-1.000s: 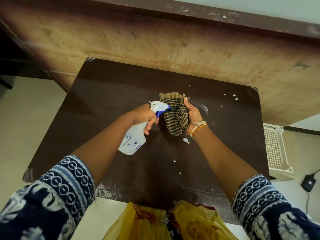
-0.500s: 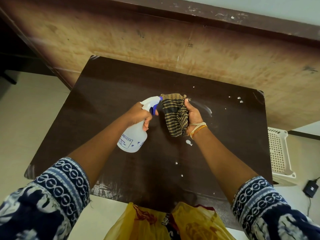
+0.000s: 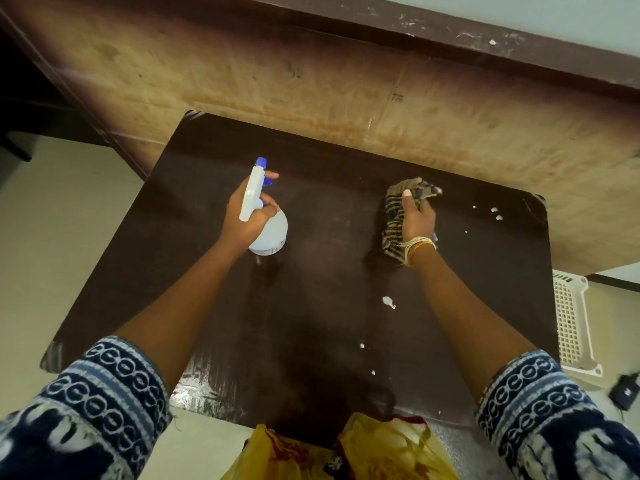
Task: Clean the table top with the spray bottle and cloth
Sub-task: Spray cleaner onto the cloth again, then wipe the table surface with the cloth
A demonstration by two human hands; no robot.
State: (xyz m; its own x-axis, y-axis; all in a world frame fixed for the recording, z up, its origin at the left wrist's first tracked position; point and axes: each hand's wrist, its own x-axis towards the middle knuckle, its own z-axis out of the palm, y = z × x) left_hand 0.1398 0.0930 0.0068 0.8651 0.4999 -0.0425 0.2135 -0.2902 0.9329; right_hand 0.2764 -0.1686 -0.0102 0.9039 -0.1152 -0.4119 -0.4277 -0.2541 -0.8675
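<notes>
A yellow bag (image 3: pixel 388 452) (contents unclear) sits nearest. Over the dark worktop (image 3: pixel 311 323), the left hand (image 3: pixel 247 218) has its fingers wrapped round a white spray bottle (image 3: pixel 268 230); the right hand (image 3: pixel 417 220) clutches a striped cloth (image 3: pixel 393 220). White droplets (image 3: pixel 388 301) dot the surface.

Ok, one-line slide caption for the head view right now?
Left hand grips the spray bottle, right hand holds the striped cloth over the dark table top.
</notes>
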